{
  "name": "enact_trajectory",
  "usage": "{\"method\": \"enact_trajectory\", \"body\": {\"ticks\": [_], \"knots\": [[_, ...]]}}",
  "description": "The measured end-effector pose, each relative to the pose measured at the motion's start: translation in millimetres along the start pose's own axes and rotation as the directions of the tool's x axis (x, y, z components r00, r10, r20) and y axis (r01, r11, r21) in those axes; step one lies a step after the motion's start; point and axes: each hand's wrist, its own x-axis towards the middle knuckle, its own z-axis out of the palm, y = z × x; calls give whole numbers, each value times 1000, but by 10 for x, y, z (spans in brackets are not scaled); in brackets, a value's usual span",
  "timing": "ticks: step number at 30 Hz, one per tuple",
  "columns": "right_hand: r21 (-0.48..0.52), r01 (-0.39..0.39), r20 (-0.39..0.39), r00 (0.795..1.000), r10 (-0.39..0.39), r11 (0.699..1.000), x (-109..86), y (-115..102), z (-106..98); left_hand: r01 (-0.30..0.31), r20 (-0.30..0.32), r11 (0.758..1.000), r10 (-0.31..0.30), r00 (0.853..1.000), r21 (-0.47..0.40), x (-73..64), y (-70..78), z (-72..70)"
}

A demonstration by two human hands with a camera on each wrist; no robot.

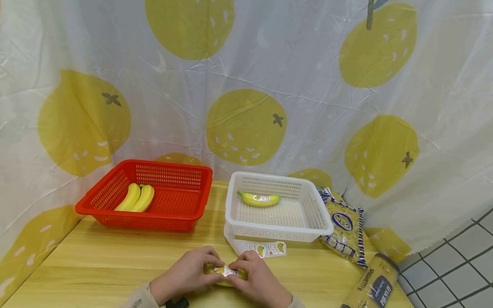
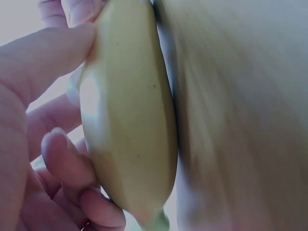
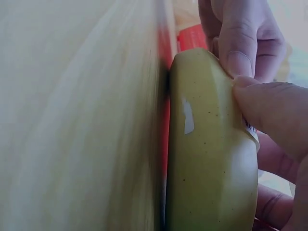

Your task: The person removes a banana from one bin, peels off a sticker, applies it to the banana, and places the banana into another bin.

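A yellow banana (image 1: 242, 274) lies on the wooden table near its front edge, with a white printed sticker (image 1: 226, 271) on its upper side. My left hand (image 1: 192, 270) holds its left part, thumb in front and fingers behind, tips at the sticker. From the other side my right hand (image 1: 257, 277) grips it, thumb at the sticker's edge. In the right wrist view the sticker's edge stands slightly off the peel, and a small pale mark shows on the banana's side. Just behind the hands lies a strip of banana stickers (image 1: 274, 249) on white backing.
A red basket (image 1: 146, 219) at the back left holds bananas without visible stickers. The white basket (image 1: 269, 231) to its right holds one stickered banana (image 1: 265, 200). At the right are a pasta bag (image 1: 343, 226) and a spaghetti container (image 1: 371, 284). A fruit-print curtain (image 1: 308, 128) hangs behind.
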Motion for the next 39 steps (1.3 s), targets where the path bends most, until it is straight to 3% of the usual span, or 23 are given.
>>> {"method": "enact_trajectory", "body": {"ticks": [8,15,18,25,29,34,39], "knots": [[22,-41,63,997,39,999,13,25,-64,75,91,986,-62,994,-146,-30,-120,-94],[54,-55,104,993,50,997,19,35,-167,66,126,974,-40,991,-216,-26,-155,-127],[82,-65,99,993,57,995,12,48,-180,64,123,980,-41,992,-190,-23,-135,-123],[57,-77,35,997,75,995,16,-4,-80,50,11,998,-50,999,32,-19,-18,-41],[21,-72,13,997,72,997,25,-52,-28,48,-17,997,-47,999,63,-24,9,-16],[39,-65,72,995,62,997,11,-45,-112,8,12,999,-7,1000,-32,-22,-26,-38],[76,-66,172,984,52,995,-20,24,-245,36,81,976,-19,997,-214,-24,-98,-94]]}}
